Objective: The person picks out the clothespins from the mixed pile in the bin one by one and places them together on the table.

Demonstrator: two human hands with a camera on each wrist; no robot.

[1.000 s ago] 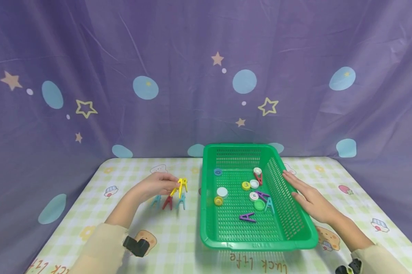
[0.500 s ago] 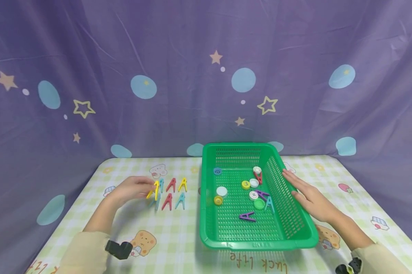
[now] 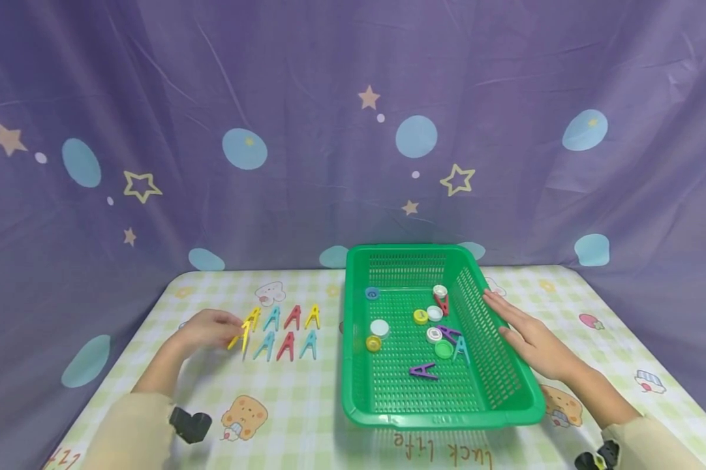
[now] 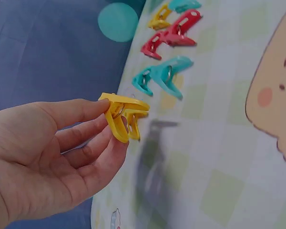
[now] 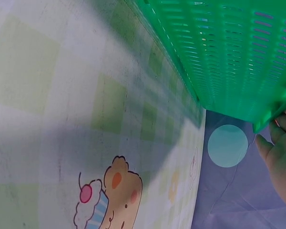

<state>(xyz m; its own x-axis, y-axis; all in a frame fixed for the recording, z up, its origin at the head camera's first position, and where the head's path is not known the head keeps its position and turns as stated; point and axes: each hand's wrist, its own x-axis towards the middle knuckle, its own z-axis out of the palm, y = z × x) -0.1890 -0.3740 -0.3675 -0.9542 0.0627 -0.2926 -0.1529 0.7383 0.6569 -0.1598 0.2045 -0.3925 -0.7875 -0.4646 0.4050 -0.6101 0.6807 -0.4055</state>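
My left hand [image 3: 212,328] pinches a yellow clothespin [image 4: 117,114] between thumb and fingers, close over the tablecloth at the left end of the front row. Along that row lie a light-blue clothespin [image 3: 265,346], a red clothespin [image 3: 286,346] and another light-blue clothespin [image 3: 308,344]. Behind them runs a second row: a yellow clothespin [image 3: 253,318], a light-blue one, a red clothespin [image 3: 293,318] and a yellow one. On the right, my right hand [image 3: 535,343] rests with fairly straight fingers on the side rim of a green basket [image 3: 441,421].
Inside the basket lie several bottle caps, among them a white cap [image 3: 379,328] and a green cap [image 3: 444,349]. Purple clothespins, such as the purple clothespin [image 3: 423,371], lie there with a red and a light-blue one. A purple curtain [image 3: 306,130] hangs behind the table.
My left hand has moved left and set down a yellow clothespin at the left end of the back row's right side, carrying another leftward. The right hand stays on the rim.
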